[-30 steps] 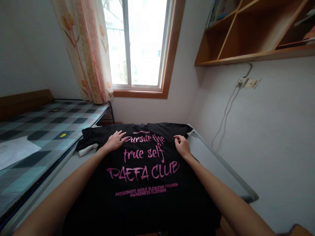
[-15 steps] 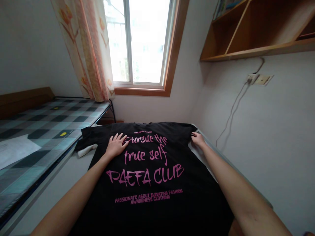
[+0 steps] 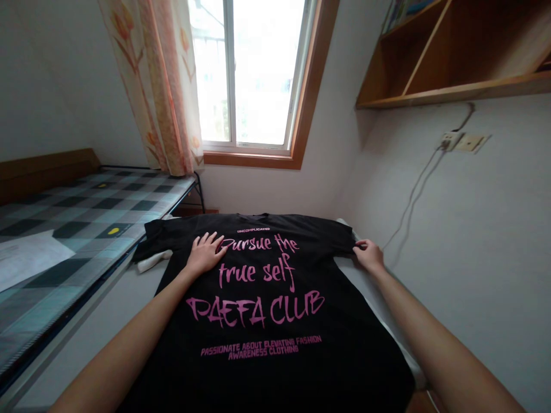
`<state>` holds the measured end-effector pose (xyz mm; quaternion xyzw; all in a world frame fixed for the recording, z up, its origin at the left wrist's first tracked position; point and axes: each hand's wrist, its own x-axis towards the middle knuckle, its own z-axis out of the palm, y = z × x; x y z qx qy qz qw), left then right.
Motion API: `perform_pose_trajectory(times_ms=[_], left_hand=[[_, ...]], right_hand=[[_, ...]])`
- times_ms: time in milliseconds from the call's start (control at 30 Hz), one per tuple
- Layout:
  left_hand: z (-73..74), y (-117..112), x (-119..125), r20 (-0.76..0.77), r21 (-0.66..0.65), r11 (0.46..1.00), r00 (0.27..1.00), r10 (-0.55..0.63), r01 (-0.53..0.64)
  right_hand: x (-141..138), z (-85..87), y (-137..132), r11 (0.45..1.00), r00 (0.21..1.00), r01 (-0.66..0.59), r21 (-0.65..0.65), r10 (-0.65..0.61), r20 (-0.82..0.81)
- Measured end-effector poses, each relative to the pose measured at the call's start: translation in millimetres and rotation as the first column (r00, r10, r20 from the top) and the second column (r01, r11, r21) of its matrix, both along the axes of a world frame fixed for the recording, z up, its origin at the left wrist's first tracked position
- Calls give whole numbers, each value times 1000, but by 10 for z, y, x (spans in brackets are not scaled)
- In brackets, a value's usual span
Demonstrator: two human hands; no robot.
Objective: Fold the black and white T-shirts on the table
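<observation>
A black T-shirt point(image 3: 258, 327) with pink lettering lies spread out on a white table point(image 3: 99, 310), its collar toward the window. My left hand point(image 3: 205, 252) rests flat on the upper left of the chest, fingers spread, beside the first line of print. At the right sleeve's edge, my right hand point(image 3: 369, 254) pinches the cuff between thumb and fingers. The left sleeve lies over a white cloth point(image 3: 154, 261) that pokes out from beneath it. The shirt's bottom hem falls outside the picture.
On the left stands a bed with a checked mattress point(image 3: 107, 202) and a paper sheet point(image 3: 32, 258). A curtain point(image 3: 167, 103) hangs by the window point(image 3: 267, 74). A wooden shelf point(image 3: 430, 94) and a socket with a cable point(image 3: 451, 139) are on the right wall.
My right hand has moved outward to the right, drawing the right sleeve out straighter and flatter. The left hand stays on the chest. The view has shifted slightly.
</observation>
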<state>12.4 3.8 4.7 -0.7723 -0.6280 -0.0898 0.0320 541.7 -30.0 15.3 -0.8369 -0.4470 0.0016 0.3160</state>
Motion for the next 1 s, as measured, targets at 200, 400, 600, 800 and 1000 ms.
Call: perform_pose_trajectory(times_ms=[200,400,600,800,1000], left_hand=[[14,-19,7,5,8,1000,1000,2,-2],[-1,-17,2,13,9,1000,1000,-5,5],[-12,-56,-52,24,53,986,988,155,-156],[9,-95,-164,23,-17,974,974,226,-226],[160,-87,-383,104,-92,990,988,116,-107]], right_hand=[[-379,142,-117,975,979,15,-220,31,202],[-1359,299,115,948,942,-283,-147,303,143],[-2095,67,233,828,826,-511,-229,547,136],[-2036,-70,220,805,796,-471,-360,564,220],[-1884,-58,246,803,808,-446,-395,551,209]])
